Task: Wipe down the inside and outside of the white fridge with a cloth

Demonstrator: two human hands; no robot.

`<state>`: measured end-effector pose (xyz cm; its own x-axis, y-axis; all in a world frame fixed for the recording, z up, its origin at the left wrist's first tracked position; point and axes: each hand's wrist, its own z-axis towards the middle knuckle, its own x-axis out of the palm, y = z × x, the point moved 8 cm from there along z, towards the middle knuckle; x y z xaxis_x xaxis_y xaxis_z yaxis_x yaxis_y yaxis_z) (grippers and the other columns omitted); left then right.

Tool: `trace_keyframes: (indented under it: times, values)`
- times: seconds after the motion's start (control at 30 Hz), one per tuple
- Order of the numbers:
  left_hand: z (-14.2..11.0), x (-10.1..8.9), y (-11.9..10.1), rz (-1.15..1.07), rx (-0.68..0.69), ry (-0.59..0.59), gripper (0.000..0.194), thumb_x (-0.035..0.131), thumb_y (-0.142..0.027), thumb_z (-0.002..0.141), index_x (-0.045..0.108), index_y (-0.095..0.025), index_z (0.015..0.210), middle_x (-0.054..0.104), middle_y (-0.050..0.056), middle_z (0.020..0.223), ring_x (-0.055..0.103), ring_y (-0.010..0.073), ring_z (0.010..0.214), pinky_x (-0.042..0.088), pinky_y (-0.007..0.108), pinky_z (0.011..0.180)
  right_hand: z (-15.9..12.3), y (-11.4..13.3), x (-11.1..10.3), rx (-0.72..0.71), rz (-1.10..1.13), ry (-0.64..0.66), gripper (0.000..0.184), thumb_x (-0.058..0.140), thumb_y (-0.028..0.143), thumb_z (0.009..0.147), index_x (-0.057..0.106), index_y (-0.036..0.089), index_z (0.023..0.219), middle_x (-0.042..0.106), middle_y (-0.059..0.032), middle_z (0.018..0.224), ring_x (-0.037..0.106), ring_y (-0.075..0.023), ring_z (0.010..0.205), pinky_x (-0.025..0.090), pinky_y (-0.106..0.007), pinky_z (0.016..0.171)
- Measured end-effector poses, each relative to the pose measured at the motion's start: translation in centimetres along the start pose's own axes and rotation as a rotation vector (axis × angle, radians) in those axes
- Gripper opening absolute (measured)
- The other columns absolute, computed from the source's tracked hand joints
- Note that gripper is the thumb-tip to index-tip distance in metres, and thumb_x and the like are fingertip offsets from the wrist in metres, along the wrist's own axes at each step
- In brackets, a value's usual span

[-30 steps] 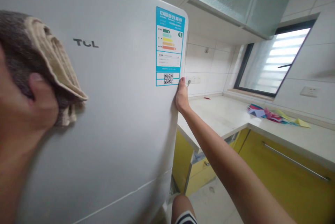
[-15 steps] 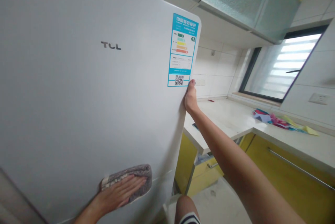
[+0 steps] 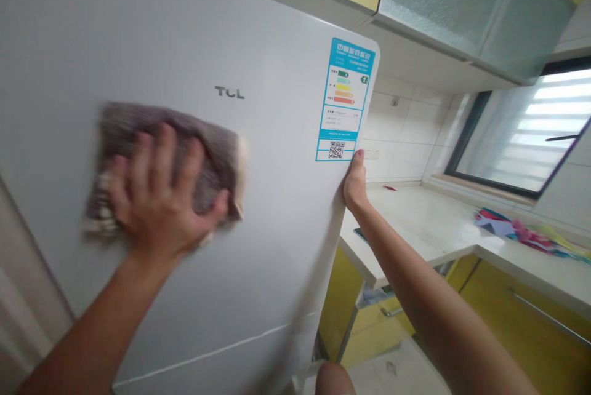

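Against the pale grey refrigerator door (image 3: 277, 223), my left hand (image 3: 161, 198) presses a folded grey-brown towel (image 3: 217, 143) with light edges. Its fingers are spread over the towel, and the thumb lies near the towel's right side. Both hand and towel are slightly blurred, left of and below the TCL lettering (image 3: 229, 93). My right hand (image 3: 355, 183) grips the door's right edge just below the blue energy label (image 3: 341, 130); the thumb shows at the edge, while its other fingers are hidden behind the door.
Right of the door runs a white countertop (image 3: 415, 223) over yellow cabinets (image 3: 521, 315). Colourful cloth or paper pieces (image 3: 526, 232) lie on it near the window (image 3: 521, 136). Overhead hang wall cabinets (image 3: 452, 1). My knee (image 3: 335, 379) shows at the bottom edge.
My left hand has moved up and to the left with the towel, from low on the door to beside the lettering. My right hand keeps its hold on the door's edge. The view has shifted slightly.
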<state>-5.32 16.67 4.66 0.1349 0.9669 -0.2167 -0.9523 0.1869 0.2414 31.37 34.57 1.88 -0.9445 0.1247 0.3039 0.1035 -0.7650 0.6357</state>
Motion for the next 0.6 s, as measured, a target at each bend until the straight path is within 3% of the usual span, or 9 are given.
trace_keyframes:
  times: [0.07,0.13,0.2,0.27,0.37,0.43,0.5,0.57,0.6]
  values:
    - [-4.2,2.1,-6.2,0.039,0.27,0.108,0.084,0.065,-0.058,0.097,0.034,-0.029,0.17,0.028,0.004,0.179,0.008,0.0215,0.171,-0.002,0.045,0.14,0.0,0.2,0.1,0.006,-0.004,0.005,0.087,0.033,0.087,0.1,0.074,0.018,0.133,0.073,-0.0114,0.139,0.063,-0.0323,0.142,0.043,-0.052,0.129]
    - [-10.4,3.8,-10.6,-0.012,0.582,0.208,0.072,0.061,-0.059,0.099,0.048,-0.032,0.164,0.045,-0.004,0.171,0.003,0.016,0.171,-0.001,0.039,0.141,-0.1,0.3,0.1,0.016,0.005,0.005,0.089,0.034,0.089,0.098,0.074,0.017,0.131,0.074,-0.0117,0.137,0.064,-0.0329,0.14,0.043,-0.052,0.129]
    - [-15.4,4.4,-11.7,-0.064,0.755,0.241,0.063,0.06,-0.057,0.1,0.056,-0.034,0.158,0.048,-0.009,0.169,0.005,0.0153,0.171,0.002,0.037,0.141,-0.1,0.4,0.1,0.021,0.015,0.005,0.091,0.036,0.092,0.096,0.075,0.017,0.13,0.075,-0.0118,0.136,0.064,-0.0332,0.139,0.042,-0.052,0.13]
    - [-16.9,4.2,-10.7,-0.091,0.792,0.246,0.06,0.059,-0.056,0.101,0.057,-0.034,0.157,0.048,-0.009,0.169,0.008,0.0147,0.17,0.004,0.038,0.141,-0.1,0.4,0.0,0.021,0.019,0.005,0.091,0.037,0.092,0.095,0.076,0.017,0.129,0.076,-0.0115,0.135,0.064,-0.033,0.139,0.041,-0.053,0.131]
    - [-12.0,2.9,-7.5,-0.07,0.672,0.213,0.062,0.06,-0.056,0.101,0.054,-0.034,0.159,0.052,-0.006,0.167,0.016,0.0138,0.169,0.003,0.038,0.141,-0.1,0.2,-0.2,0.025,0.032,-0.001,0.088,0.039,0.091,0.096,0.076,0.018,0.128,0.076,-0.0107,0.134,0.065,-0.032,0.139,0.042,-0.052,0.13]
    - [-5.3,1.2,-4.5,-0.009,0.489,0.136,0.07,0.063,-0.057,0.1,0.049,-0.032,0.163,0.05,-0.002,0.169,0.026,0.0186,0.167,0.005,0.041,0.141,0.0,0.0,-0.3,0.032,0.049,0.001,0.086,0.039,0.089,0.097,0.076,0.018,0.129,0.076,-0.0097,0.134,0.065,-0.031,0.138,0.043,-0.051,0.129]
    - [2.4,-1.0,-1.4,0.065,0.284,0.011,0.08,0.066,-0.054,0.098,0.039,-0.029,0.168,0.038,0.005,0.177,0.033,0.0291,0.164,0.013,0.052,0.139,0.0,-0.1,-0.3,0.032,0.056,0.004,0.085,0.039,0.089,0.098,0.075,0.019,0.13,0.076,-0.0088,0.135,0.064,-0.0305,0.14,0.043,-0.051,0.129]
    - [9.9,-3.0,1.4,0.095,0.048,-0.104,0.085,0.065,-0.054,0.096,0.032,-0.029,0.171,0.025,0.005,0.182,0.024,0.036,0.167,0.017,0.064,0.136,0.1,-0.1,-0.4,0.025,0.051,0.004,0.085,0.038,0.088,0.098,0.075,0.019,0.13,0.075,-0.0085,0.137,0.063,-0.0303,0.141,0.042,-0.05,0.13]
    - [13.2,-3.6,2.4,0.09,-0.081,-0.127,0.083,0.059,-0.054,0.098,0.03,-0.028,0.171,0.019,0.005,0.183,0.016,0.0376,0.168,0.01,0.069,0.134,0.1,-0.1,-0.4,0.021,0.049,0.006,0.085,0.038,0.088,0.099,0.075,0.019,0.131,0.074,-0.0087,0.138,0.063,-0.0303,0.142,0.042,-0.05,0.13]
